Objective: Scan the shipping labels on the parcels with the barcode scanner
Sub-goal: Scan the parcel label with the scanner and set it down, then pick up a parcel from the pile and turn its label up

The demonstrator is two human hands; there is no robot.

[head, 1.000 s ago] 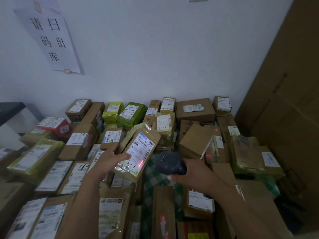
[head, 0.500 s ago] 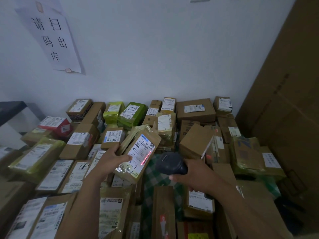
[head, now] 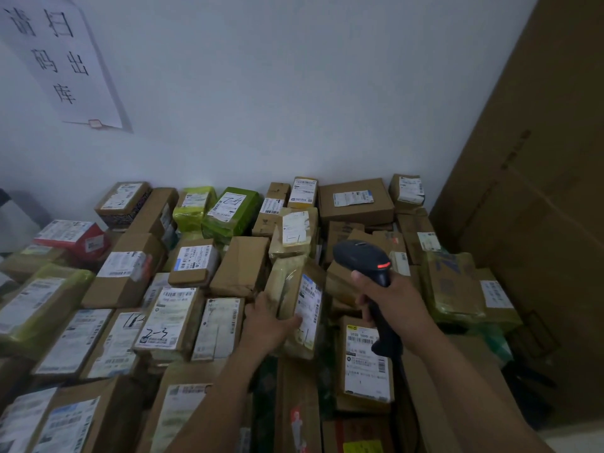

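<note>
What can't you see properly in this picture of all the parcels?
Head view only:
- Label on the held parcel: the print is blurred and tilted away, and the left hand covers its lower edge.
- scanner: its window faces away, and the right hand wraps the handle.
- wall sign: its top is cut by the picture's edge.
- bottom parcels: cut off by the lower edge, labels blurred.

The left grip (head: pixel 265 325) has swung the parcel (head: pixel 289 289) rightward, apparently lowering it. The right grip (head: pixel 395 305) has raised the scanner (head: pixel 361 258), and its red line has left the label (head: pixel 310 305).
</note>
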